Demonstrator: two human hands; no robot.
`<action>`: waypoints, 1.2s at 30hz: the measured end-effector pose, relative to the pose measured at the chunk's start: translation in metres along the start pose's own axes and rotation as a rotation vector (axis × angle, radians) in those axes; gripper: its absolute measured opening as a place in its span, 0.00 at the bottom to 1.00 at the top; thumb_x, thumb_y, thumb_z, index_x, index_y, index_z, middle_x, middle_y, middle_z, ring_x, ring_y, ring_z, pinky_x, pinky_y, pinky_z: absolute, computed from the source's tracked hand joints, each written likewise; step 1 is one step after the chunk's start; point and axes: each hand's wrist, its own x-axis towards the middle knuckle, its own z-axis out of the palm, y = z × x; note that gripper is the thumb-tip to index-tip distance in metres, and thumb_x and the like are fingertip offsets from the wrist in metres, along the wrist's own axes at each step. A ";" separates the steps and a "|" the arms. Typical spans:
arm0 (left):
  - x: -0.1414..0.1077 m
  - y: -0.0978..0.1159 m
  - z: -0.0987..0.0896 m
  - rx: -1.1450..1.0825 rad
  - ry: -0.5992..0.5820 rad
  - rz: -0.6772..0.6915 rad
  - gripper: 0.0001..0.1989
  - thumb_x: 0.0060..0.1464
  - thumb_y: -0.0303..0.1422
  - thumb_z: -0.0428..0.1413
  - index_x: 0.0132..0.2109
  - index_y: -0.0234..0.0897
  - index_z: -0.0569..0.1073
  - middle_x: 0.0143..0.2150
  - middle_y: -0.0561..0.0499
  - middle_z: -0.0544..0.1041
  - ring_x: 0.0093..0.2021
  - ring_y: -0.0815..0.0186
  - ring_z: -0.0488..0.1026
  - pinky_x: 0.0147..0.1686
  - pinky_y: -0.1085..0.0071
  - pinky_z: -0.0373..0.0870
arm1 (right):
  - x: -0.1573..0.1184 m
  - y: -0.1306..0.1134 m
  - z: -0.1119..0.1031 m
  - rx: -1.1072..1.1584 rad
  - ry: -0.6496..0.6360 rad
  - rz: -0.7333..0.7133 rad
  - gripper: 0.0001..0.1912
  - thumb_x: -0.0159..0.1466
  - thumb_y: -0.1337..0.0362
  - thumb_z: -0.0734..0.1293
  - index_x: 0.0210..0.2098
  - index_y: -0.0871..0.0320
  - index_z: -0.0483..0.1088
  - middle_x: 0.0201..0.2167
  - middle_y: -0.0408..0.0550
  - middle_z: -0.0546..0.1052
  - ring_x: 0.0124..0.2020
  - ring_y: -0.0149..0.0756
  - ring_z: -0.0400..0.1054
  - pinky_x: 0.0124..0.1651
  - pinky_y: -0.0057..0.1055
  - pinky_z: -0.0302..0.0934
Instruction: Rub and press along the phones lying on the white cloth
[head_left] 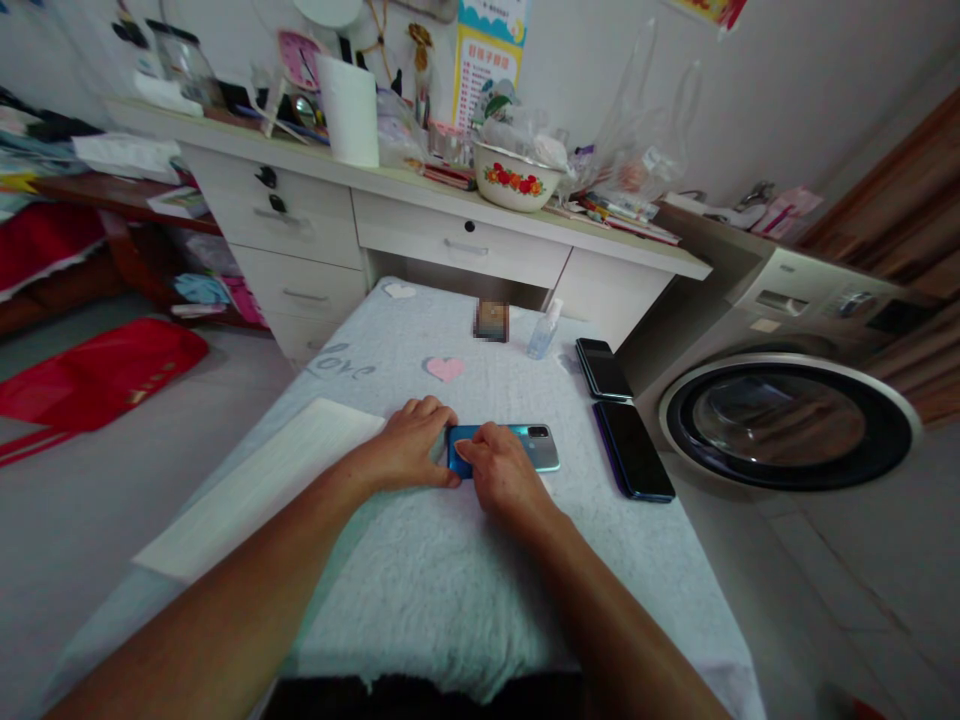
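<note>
A blue smartphone lies on the cloth-covered table, its back and camera block facing up. My left hand grips its left end, with the thumb at the near edge and the fingers at the far edge. Over the middle of the back, my right hand is closed, its thumb tip resting on the phone. Whatever may be in the right fingers is hidden. To the right lie two dark phones, a smaller one and a larger one. A clear spray bottle stands beyond the blue phone.
A white sheet lies along the table's left side. Near the back is a small blurred brown item. Behind stands a white desk bearing a floral bowl and a paper roll. A washing machine is at the right.
</note>
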 end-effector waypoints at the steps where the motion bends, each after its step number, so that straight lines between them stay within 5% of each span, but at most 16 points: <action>1: 0.000 0.000 0.000 0.002 0.000 0.000 0.30 0.37 0.47 0.62 0.48 0.39 0.68 0.48 0.46 0.67 0.51 0.51 0.63 0.48 0.59 0.63 | 0.001 0.000 0.000 -0.017 0.000 0.006 0.09 0.65 0.69 0.60 0.35 0.57 0.72 0.36 0.46 0.69 0.38 0.35 0.60 0.41 0.29 0.52; 22: -0.001 0.002 -0.003 -0.010 -0.014 0.012 0.31 0.37 0.47 0.61 0.48 0.40 0.67 0.48 0.46 0.66 0.50 0.51 0.62 0.47 0.60 0.62 | -0.004 0.024 -0.004 -0.154 0.053 0.238 0.15 0.68 0.68 0.57 0.43 0.55 0.74 0.38 0.50 0.70 0.38 0.38 0.61 0.42 0.31 0.52; 36: 0.000 0.000 -0.001 -0.004 -0.004 0.013 0.31 0.37 0.47 0.62 0.48 0.39 0.67 0.49 0.45 0.67 0.51 0.51 0.62 0.48 0.60 0.62 | -0.008 0.002 -0.010 0.071 -0.043 -0.005 0.14 0.65 0.72 0.57 0.38 0.58 0.75 0.36 0.48 0.69 0.38 0.35 0.61 0.42 0.29 0.53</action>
